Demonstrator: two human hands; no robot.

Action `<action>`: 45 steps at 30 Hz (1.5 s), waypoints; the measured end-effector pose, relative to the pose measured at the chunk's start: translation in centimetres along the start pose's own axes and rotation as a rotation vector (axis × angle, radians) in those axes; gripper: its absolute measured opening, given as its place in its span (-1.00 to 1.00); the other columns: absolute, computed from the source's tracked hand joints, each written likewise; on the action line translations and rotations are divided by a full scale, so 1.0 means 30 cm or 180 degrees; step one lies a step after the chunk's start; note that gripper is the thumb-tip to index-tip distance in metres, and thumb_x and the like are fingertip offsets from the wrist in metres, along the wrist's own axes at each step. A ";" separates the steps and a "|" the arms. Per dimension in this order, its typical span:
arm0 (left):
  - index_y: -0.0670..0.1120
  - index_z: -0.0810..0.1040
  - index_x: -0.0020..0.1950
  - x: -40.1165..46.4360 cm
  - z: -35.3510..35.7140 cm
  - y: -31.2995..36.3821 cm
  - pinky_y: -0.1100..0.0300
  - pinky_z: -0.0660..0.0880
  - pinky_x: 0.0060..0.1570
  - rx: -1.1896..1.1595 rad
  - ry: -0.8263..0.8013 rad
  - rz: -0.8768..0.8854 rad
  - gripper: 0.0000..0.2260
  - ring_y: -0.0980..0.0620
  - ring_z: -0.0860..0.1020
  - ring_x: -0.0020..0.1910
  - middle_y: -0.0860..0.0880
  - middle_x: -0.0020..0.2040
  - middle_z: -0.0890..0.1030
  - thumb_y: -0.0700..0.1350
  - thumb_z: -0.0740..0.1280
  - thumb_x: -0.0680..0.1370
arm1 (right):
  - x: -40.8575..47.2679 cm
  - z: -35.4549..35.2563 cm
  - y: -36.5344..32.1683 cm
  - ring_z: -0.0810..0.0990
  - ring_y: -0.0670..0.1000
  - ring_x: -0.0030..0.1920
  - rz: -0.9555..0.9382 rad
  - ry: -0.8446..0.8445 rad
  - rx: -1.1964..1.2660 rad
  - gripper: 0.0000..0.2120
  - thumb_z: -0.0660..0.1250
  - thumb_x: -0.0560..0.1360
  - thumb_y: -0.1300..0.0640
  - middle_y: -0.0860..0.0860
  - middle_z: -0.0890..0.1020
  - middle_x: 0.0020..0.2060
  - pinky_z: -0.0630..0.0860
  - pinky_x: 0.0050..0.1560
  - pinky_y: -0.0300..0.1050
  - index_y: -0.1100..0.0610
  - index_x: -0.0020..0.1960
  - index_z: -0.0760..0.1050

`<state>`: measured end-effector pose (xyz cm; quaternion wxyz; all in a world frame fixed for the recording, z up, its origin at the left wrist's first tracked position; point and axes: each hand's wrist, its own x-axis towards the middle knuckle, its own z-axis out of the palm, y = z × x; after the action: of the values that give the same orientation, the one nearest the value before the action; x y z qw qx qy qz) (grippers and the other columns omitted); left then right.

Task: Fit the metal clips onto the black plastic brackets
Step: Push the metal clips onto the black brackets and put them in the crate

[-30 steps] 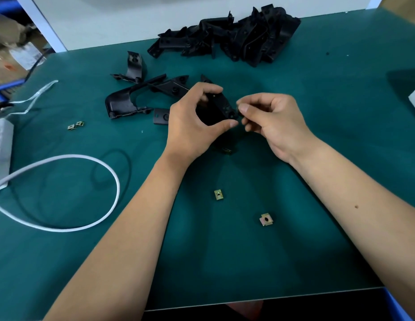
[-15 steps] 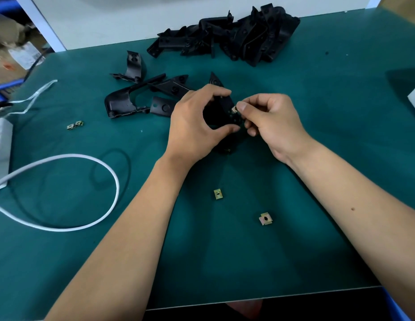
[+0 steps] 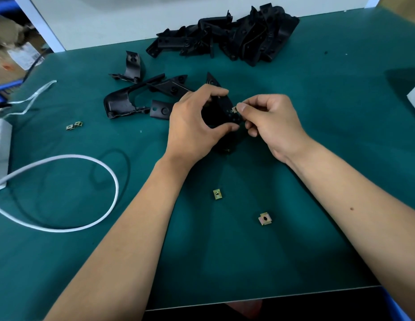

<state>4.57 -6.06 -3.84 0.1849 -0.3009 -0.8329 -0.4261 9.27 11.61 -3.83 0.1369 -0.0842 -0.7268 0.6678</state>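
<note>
My left hand [image 3: 195, 126] grips a black plastic bracket [image 3: 221, 107] above the green mat, fingers over its top and thumb under it. My right hand [image 3: 269, 121] pinches a small metal clip [image 3: 234, 109] against the bracket's right edge. Two loose metal clips lie on the mat nearer to me, one clip [image 3: 217, 194] in the middle and another clip [image 3: 265, 218] to its right. A pair of clips [image 3: 74, 126] lies at the left. Much of the held bracket is hidden behind my left hand.
A heap of black brackets [image 3: 236, 40] lies at the back of the green mat [image 3: 317, 158]. A few separate brackets [image 3: 132, 100] sit left of my hands. A white cable [image 3: 86, 158] loops at the left from a white power strip [image 3: 0, 147]. The mat's front edge [image 3: 271, 297] is near.
The bracket has been tilted up in my left hand, and my right hand has brought the clip onto its right edge, where the clip now shows.
</note>
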 end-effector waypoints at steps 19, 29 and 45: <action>-0.07 0.69 0.24 0.007 0.007 0.035 0.13 0.50 0.12 0.0357 0.0045 0.0167 -0.45 -0.02 0.58 0.03 0.03 0.03 0.71 0.02 0.66 0.28 | -0.018 0.005 -0.022 0.49 -0.12 -0.43 -0.0572 -0.0023 -0.0569 -0.79 0.44 0.55 0.19 -0.11 0.54 -0.49 0.40 -0.40 -0.29 0.16 -0.26 0.60; 0.02 0.66 0.29 0.015 -0.003 -0.021 0.13 0.54 0.21 0.0088 0.0357 -0.0504 -0.53 0.14 0.61 0.06 0.14 0.05 0.68 0.05 0.58 0.40 | -0.046 0.028 -0.035 0.53 -0.07 -0.31 -0.0892 -0.0243 -0.1568 -0.85 0.45 0.56 0.06 0.00 0.64 -0.29 0.48 -0.22 -0.14 0.14 -0.06 0.59; 0.01 0.59 0.30 0.010 -0.021 -0.028 0.40 0.45 0.05 -0.0351 0.0487 -0.0789 -0.56 0.19 0.58 -0.02 0.22 -0.07 0.61 0.08 0.56 0.47 | -0.026 0.013 -0.007 0.59 -0.07 -0.38 -0.0847 -0.0275 -0.0972 -0.94 0.46 0.54 0.17 -0.10 0.67 -0.35 0.52 -0.27 -0.16 0.04 -0.09 0.69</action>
<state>3.82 -6.86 -3.83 0.1769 -0.1722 -0.8225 -0.5124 9.92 10.99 -3.72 0.1782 0.0216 -0.8295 0.5288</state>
